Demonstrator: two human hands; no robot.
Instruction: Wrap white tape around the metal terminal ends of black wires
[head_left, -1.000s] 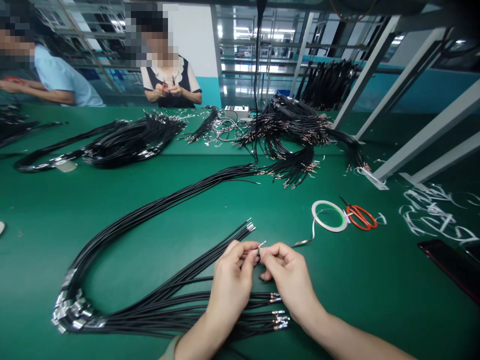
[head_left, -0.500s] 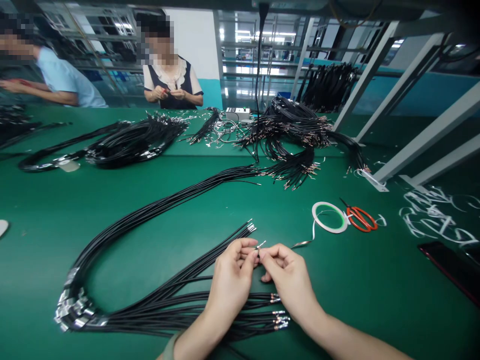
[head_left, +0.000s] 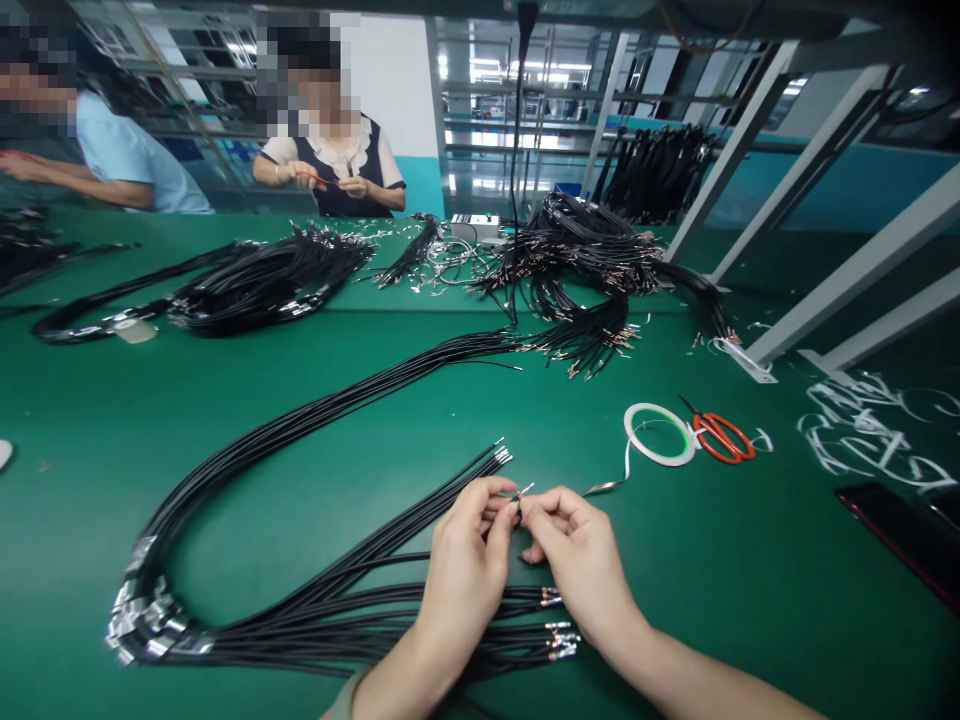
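Note:
My left hand is closed in a pinch on a thin black cable, whose bare silvery tip pokes up past the fingertips. Meeting it there, my right hand pinches at the same cable end; anything else between those fingers is hidden. Beneath both wrists a bundle of black cables fans out to the right, several with metal terminals on their ends. Another group of tips lies just beyond my left hand. A coppery strip runs from a tape roll toward my right hand.
Orange-handled scissors lie beside the tape roll. White strip scraps and a dark phone are at the right. More cable heaps lie at the back near slanted grey posts. Two people work across the table.
My hands stay nearly in place, with only a slight shift of the fingers at the cable tip. Across the table, a person's hands have moved apart.

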